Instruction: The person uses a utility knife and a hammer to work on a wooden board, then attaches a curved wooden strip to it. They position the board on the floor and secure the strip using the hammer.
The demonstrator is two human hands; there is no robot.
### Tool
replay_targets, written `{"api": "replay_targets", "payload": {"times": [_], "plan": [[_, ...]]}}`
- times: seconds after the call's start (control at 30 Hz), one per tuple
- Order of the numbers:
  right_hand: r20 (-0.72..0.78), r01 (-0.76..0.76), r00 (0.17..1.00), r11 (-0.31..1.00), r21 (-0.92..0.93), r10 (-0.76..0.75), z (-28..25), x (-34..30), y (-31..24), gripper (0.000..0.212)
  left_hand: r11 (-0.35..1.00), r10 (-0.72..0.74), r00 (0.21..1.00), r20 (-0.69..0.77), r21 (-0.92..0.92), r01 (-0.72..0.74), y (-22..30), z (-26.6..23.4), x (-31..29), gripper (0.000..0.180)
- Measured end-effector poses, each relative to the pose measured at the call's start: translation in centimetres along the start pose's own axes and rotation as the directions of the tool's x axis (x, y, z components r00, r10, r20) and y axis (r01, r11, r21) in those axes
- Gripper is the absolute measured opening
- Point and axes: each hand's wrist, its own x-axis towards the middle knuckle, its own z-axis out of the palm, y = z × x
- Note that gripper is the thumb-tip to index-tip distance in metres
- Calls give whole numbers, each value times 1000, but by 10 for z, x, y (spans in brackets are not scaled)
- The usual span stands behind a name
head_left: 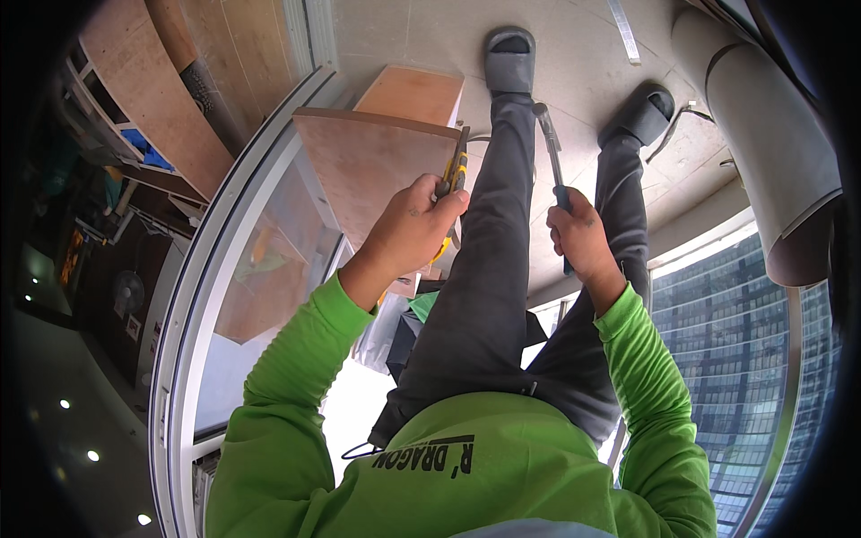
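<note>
My left hand (pixel 417 215) is closed around a narrow yellow-and-black hand tool (pixel 456 172). Its slim dark end points away from me, and a yellow part shows below the fist; the grip hides its exact kind. In my right hand (pixel 578 229) is a hammer (pixel 553 157), held by its dark handle, with the metal head up near my left shoe. Both hands are in front of my legs, apart from each other. The left one is beside a brown wooden panel (pixel 372 157).
Behind the panel is a lighter wooden board or box (pixel 413 92). A white-framed glass door (pixel 229 242) curves along the left. At right stands a large grey roll (pixel 762 143) near a window (pixel 726 332). A metal strip (pixel 625 31) and a cable (pixel 665 139) lie on the tiled floor.
</note>
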Motion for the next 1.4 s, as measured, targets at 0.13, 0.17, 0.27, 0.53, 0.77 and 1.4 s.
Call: {"api": "replay_targets", "payload": {"times": [0.13, 0.17, 0.27, 0.53, 0.77, 1.4], "plan": [[-4, 1, 1000, 1000, -7, -1, 1, -1, -1, 22, 999, -15, 1000, -8, 32, 15, 6, -1, -3, 38], [-6, 1, 1000, 1000, -12, -1, 1, -1, -1, 20, 1000, -2, 1000, -11, 28, 3, 6, -1, -3, 38], [-16, -4, 1000, 1000, -1, 4, 2, -2, 1, 17, 999, 34, 999, -16, 39, -33, 3, -3, 0, 39], [-13, 9, 1000, 1000, -23, -10, 1, 1, 2, 22, 999, 43, 999, -6, 30, -43, -1, -4, 4, 43], [-6, 8, 1000, 1000, -9, -8, 1, 1, 4, 25, 998, 46, 999, -5, 43, -46, 1, -5, 4, 43], [38, 21, 999, 998, 65, -23, 10, -4, -9, 33, 1000, -6, 1000, 22, 20, 5, -1, -6, 3, 38]]}}
